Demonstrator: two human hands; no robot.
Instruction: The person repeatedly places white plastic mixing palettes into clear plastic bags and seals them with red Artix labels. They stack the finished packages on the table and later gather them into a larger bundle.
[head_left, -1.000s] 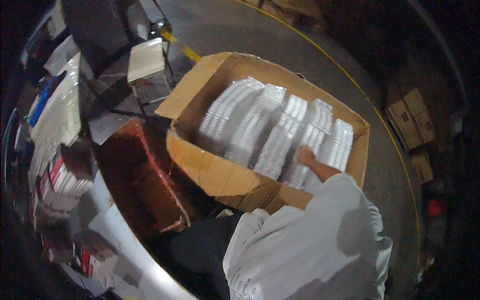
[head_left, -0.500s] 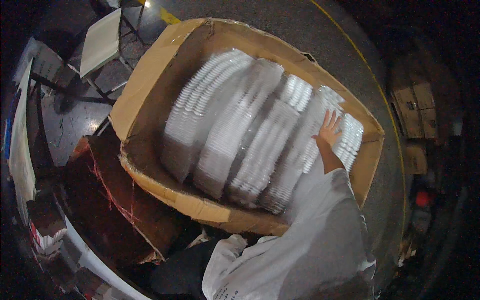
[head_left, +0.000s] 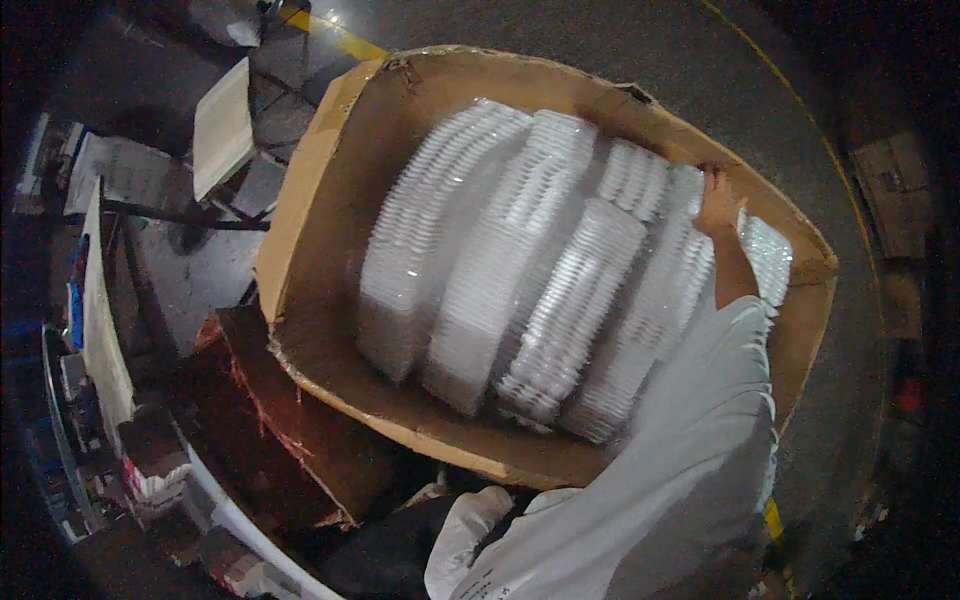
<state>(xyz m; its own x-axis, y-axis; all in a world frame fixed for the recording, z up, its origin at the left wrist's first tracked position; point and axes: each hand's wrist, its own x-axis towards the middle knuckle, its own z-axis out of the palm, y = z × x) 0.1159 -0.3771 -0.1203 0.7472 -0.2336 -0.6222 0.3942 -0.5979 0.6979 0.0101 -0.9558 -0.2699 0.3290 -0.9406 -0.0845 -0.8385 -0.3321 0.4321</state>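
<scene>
A large open cardboard box (head_left: 320, 200) holds several long nested stacks of clear plastic trays, lying on their sides in rows. My right hand (head_left: 718, 207) reaches across to the far right part of the box. Its fingers are bent over the far end of one stack of plastic trays (head_left: 660, 285). Another stack (head_left: 770, 262) lies just right of the hand, partly behind my arm. Longer rows (head_left: 500, 250) fill the left and middle. My left hand does not show; only pale cloth (head_left: 470, 520) appears at the lower edge.
A dark reddish-brown carton (head_left: 270, 420) stands against the box's near left side. A stool or chair with a pale seat (head_left: 222, 130) is at the far left. Yellow lines (head_left: 345, 38) mark the grey floor. Brown cartons (head_left: 890, 200) sit in shadow at the right.
My right hand has moved away from me to the far end of the stack, and its spread fingers have bent over it. The whole view has shifted, placing the box further right.
</scene>
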